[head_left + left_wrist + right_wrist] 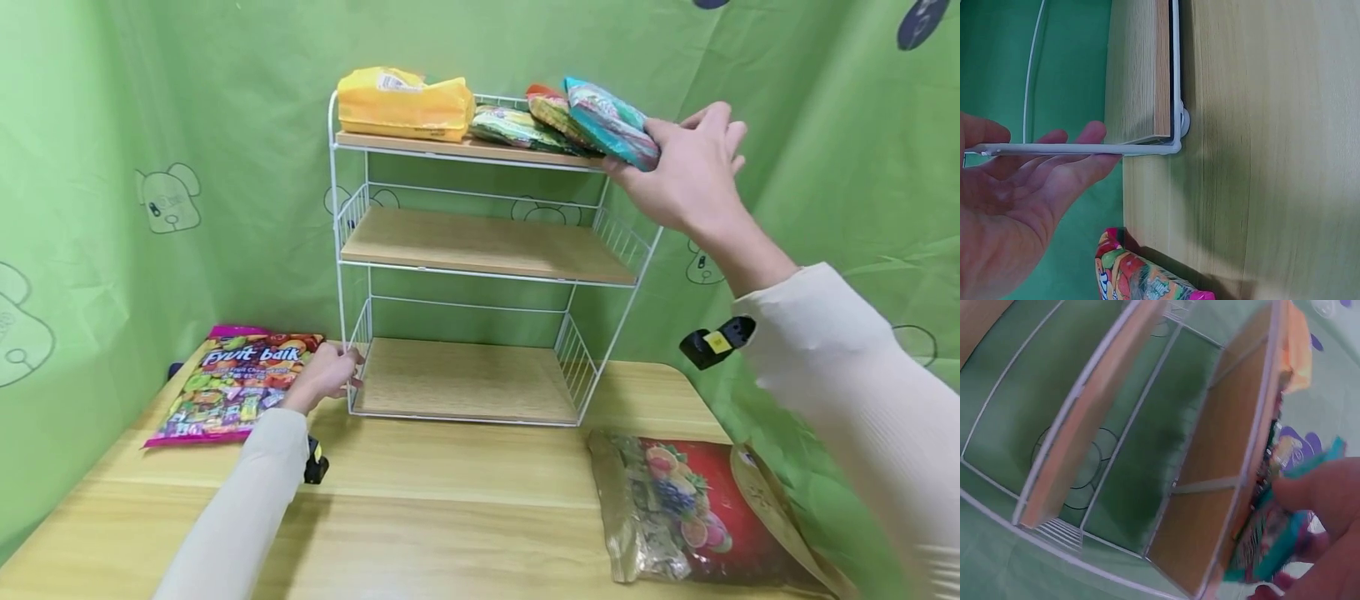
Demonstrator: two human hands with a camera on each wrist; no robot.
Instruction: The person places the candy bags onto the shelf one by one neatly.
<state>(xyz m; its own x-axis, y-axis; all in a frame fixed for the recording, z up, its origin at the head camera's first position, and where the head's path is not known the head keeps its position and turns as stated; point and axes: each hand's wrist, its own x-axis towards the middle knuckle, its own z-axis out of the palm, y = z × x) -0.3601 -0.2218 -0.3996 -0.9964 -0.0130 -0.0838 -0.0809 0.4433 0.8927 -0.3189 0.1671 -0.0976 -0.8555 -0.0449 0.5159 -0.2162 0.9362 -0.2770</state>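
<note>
At the right end of the top shelf, my right hand (pixel 686 171) pinches a teal snack bag (pixel 611 121) between thumb and fingers. The bag is tilted and overlaps a red and yellow bag (pixel 553 108); beside that lies a green bag (pixel 513 125). In the right wrist view, the teal bag (pixel 1269 531) is at the top board's edge, partly hidden by the hand. Low down on the left, my left hand (pixel 330 372) holds the front post of the white wire shelf rack (pixel 339 292). The left wrist view has its fingers around the white post (pixel 1079 149).
A yellow package (pixel 405 104) sits at the top shelf's left end. On the table (pixel 450 500), a fruit chew bag (pixel 240 383) lies left of the rack and a red and gold bag (pixel 705 508) lies front right. Green cloth (pixel 247 100) hangs behind and at both sides.
</note>
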